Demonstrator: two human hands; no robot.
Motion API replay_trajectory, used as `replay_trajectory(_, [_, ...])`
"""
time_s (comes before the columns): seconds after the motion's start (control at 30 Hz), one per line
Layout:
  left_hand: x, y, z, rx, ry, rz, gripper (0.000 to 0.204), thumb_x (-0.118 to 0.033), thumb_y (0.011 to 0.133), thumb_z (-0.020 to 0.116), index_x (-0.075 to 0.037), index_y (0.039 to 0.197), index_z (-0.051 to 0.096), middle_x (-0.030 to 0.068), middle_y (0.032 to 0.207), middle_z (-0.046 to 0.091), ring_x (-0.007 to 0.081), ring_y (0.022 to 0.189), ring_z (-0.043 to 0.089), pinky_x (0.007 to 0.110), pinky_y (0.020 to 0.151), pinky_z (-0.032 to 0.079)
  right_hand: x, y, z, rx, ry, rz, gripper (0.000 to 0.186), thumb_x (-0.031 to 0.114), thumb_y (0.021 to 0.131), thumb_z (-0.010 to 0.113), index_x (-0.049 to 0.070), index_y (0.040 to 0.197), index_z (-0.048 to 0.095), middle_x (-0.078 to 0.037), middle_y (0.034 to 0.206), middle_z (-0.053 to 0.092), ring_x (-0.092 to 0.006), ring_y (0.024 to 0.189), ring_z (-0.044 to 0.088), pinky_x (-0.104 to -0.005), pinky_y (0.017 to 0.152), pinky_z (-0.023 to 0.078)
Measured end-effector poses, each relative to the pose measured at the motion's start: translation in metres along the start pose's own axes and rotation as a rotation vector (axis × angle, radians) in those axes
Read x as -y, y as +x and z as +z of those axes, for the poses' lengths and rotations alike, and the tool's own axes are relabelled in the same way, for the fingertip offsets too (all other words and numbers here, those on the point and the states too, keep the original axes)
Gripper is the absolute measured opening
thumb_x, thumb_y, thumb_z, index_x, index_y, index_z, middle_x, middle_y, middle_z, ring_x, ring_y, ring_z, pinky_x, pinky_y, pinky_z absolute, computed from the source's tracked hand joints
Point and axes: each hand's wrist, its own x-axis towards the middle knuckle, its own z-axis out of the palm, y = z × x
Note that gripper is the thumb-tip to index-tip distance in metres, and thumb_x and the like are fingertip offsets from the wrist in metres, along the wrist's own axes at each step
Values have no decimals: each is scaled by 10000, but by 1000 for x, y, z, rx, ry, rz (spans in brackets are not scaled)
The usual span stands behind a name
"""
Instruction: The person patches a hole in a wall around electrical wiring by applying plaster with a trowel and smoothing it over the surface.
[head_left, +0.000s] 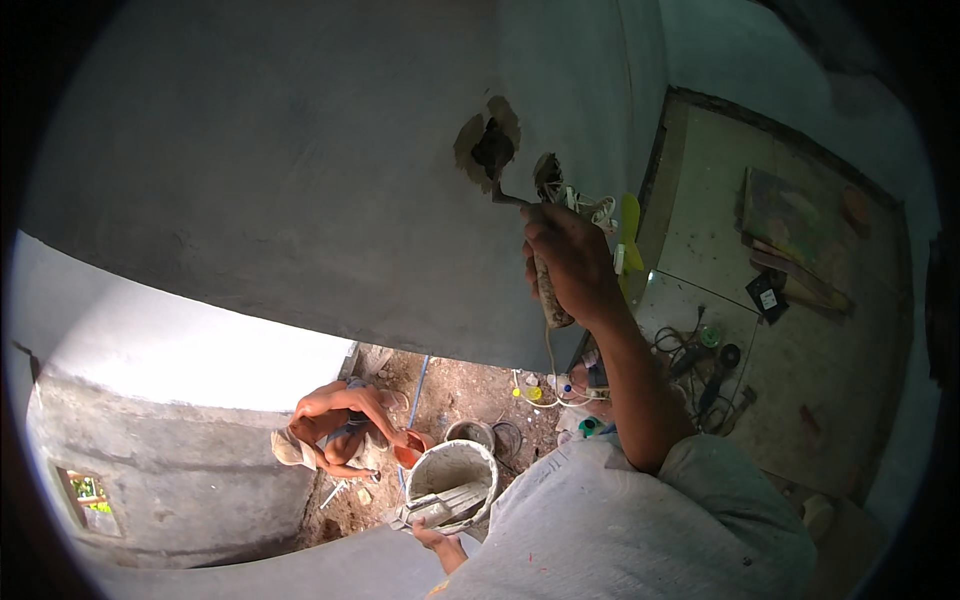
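My right hand (570,262) is closed around the worn handle of a small trowel (548,290), whose bent neck reaches up to the wall. Its blade is hard to make out against a dark hole (492,148) ringed with fresh brown mortar. To the right of that hole is a smaller opening (547,172), where white cables (600,212) come out. Lower down, my left hand (438,546) grips a flat, mortar-smeared plasterer's float (452,508). The float overlaps the mouth of a large, pale, mortar-stained bucket (468,456); whether it rests on the rim I cannot tell.
Below, another person (340,420) crouches on rubble beside an orange bucket (412,450) and a smaller grey bucket (470,432). A yellow-green fan blade (629,235) is near my right wrist. Corded tools (715,375), a hammer (740,408) and boards (785,215) lie on the tiled floor at right.
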Motion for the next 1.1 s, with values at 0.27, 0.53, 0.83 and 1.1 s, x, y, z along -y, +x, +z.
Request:
replay_trajectory(0.27, [3,13,-4,-68,56,-2,613,-265,733,580,-12,1291,569,154,1273,578,360,1165,570,529,997,469,0,1,21,-54,-111,-40,233,195,952,555,-6,1061,603,-48,790,579,-107,584,595,-282,460,492])
replay_trajectory(0.53, [3,18,-2,-58,32,-34,618,-267,734,584,-2,1292,563,162,1266,570,365,1148,574,542,998,472,-11,4,35,-119,-342,-215,207,163,950,559,-25,1018,612,-104,744,597,-201,610,623,-346,534,489])
replay_trajectory(0.83, [-4,4,5,-7,33,-41,606,-259,739,575,14,1280,559,172,1280,563,372,1137,582,546,977,482,-14,-19,60,-84,-450,-256,209,169,962,576,-35,995,610,-78,657,583,-140,547,635,-317,521,485])
replay_trajectory(1.1, [-6,-7,15,-170,75,-42,620,-296,767,569,10,1307,548,188,1307,547,368,1164,569,538,1007,472,-10,-63,17,279,-125,58,247,208,962,597,-2,1092,586,-45,750,588,-122,584,606,-304,544,497])
